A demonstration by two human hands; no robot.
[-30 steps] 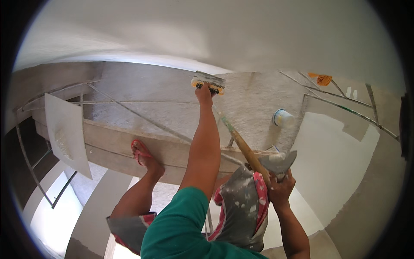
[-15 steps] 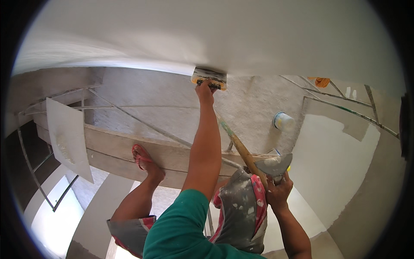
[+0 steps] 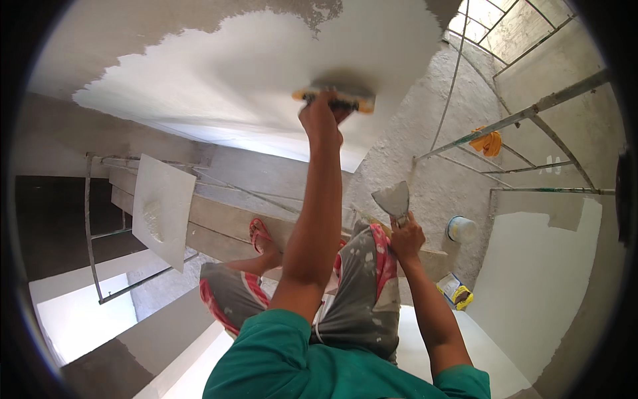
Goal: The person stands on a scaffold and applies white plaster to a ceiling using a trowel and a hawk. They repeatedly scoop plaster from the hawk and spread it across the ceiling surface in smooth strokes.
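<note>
My left hand (image 3: 320,123) is raised with its fingers wrapped round a wide putty knife (image 3: 365,103) that has a black and yellow handle. Its blade, blurred, lies against the surface (image 3: 259,60) coated with white putty, which ends in ragged edges on bare grey plaster. Lower and to the right, near my thigh, my right hand (image 3: 407,238) grips a smaller putty knife (image 3: 392,199). That blade points up, grey and smeared, away from the coated surface.
My feet in red flip-flops (image 3: 261,234) are on wooden planks (image 3: 219,216). A white board (image 3: 163,206) with a putty smear stands left. At right are scaffold bars (image 3: 531,110) with an orange cloth (image 3: 487,142), a bucket (image 3: 461,229) and a yellow bag (image 3: 456,291).
My view has turned, showing more of the coated surface and its upper edge. The wide knife has moved up over the white putty. My right hand's knife now points upward, farther from my lap.
</note>
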